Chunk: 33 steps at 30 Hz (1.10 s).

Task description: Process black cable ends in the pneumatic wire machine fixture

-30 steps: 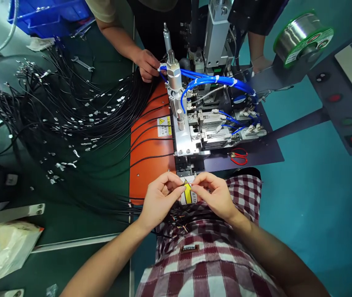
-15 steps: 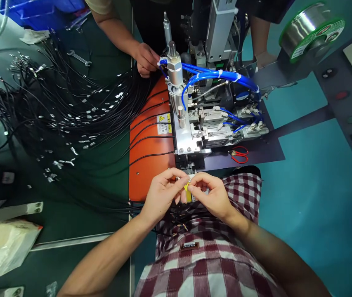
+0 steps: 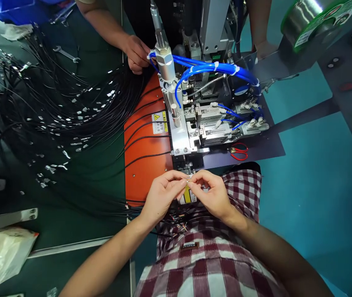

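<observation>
My left hand (image 3: 162, 194) and my right hand (image 3: 213, 195) meet fingertip to fingertip in front of the machine's near end. Both are closed in a pinch. Between the fingertips shows a thin wire (image 3: 188, 180), pale orange and mostly covered by the fingers. A yellow, black and white label (image 3: 188, 195) lies behind and below the pinch. Under my left wrist, black cables with stripped coloured wire ends (image 3: 180, 222) hang over my lap.
An orange-topped machine (image 3: 145, 154) with metal cylinders and blue tubes (image 3: 219, 68) stands ahead. Red-handled snips (image 3: 239, 152) lie on its right. Bundled black cables (image 3: 79, 103) cover the left bench beside a wrench (image 3: 67, 54). Another person's hand (image 3: 137, 53) works at the far side.
My hands stay pinched together, the fingertips slightly closer. A bright yellow bit under the fingers no longer shows, and more of the label does. The camera view has shifted slightly.
</observation>
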Each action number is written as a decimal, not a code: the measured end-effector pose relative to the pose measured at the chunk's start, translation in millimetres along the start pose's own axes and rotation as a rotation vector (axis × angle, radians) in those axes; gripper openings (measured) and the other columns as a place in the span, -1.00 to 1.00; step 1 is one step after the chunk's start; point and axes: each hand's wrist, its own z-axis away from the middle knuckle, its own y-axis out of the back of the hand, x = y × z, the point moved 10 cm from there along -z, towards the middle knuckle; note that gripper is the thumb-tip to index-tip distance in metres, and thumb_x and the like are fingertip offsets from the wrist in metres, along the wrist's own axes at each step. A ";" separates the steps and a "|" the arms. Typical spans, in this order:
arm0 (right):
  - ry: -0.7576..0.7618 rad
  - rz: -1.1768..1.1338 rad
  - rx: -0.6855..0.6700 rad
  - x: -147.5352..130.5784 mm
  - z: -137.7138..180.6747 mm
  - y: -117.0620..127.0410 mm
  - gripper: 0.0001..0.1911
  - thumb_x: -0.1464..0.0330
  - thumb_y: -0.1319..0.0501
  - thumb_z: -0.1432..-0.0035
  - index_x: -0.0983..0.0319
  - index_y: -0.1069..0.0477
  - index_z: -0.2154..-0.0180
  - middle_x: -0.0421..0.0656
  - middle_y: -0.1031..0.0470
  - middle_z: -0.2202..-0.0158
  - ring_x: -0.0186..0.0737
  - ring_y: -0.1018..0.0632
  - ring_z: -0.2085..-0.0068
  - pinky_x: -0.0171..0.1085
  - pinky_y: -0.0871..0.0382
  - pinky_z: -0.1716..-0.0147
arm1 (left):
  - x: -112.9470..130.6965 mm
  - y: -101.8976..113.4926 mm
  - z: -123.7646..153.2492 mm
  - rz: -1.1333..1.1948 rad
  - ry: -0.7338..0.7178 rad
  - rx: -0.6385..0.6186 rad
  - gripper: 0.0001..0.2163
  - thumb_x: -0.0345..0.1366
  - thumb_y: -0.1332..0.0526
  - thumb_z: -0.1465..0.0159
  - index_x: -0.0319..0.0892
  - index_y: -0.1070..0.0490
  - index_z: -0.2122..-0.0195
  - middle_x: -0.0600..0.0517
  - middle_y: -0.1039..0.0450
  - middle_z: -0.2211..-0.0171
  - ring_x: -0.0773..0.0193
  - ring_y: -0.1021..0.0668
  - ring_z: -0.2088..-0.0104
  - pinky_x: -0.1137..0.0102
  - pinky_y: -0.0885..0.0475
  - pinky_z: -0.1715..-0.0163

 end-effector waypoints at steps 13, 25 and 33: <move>0.067 0.057 -0.053 -12.1 -11.5 13.3 -0.93 0.36 -0.22 -0.20 0.22 -0.46 0.29 -0.17 -0.47 0.35 -0.33 -0.45 0.40 -0.34 -0.35 0.40 | -1.9 5.5 -1.1 -0.014 0.012 0.054 -0.83 -0.23 -0.28 -0.23 -0.24 -0.42 0.34 0.19 -0.24 0.68 0.50 -0.26 0.63 0.56 -0.18 0.56; 0.006 0.052 -0.067 -11.5 -12.7 7.3 -0.90 0.33 -0.25 -0.17 0.25 -0.46 0.32 -0.19 -0.46 0.42 -0.34 -0.42 0.44 -0.34 -0.31 0.45 | 2.0 6.6 1.9 -0.069 -0.042 0.084 -0.84 -0.23 -0.28 -0.22 -0.23 -0.40 0.36 0.17 -0.25 0.65 0.48 -0.27 0.62 0.55 -0.18 0.58; -0.070 0.002 -0.029 -3.9 -10.9 6.2 -0.91 0.35 -0.26 -0.12 0.25 -0.46 0.36 -0.19 -0.47 0.44 -0.35 -0.41 0.47 -0.35 -0.30 0.47 | 6.5 6.1 3.3 -0.110 -0.072 0.146 -0.81 -0.20 -0.31 -0.18 -0.22 -0.42 0.37 0.14 -0.29 0.58 0.48 -0.29 0.61 0.54 -0.19 0.60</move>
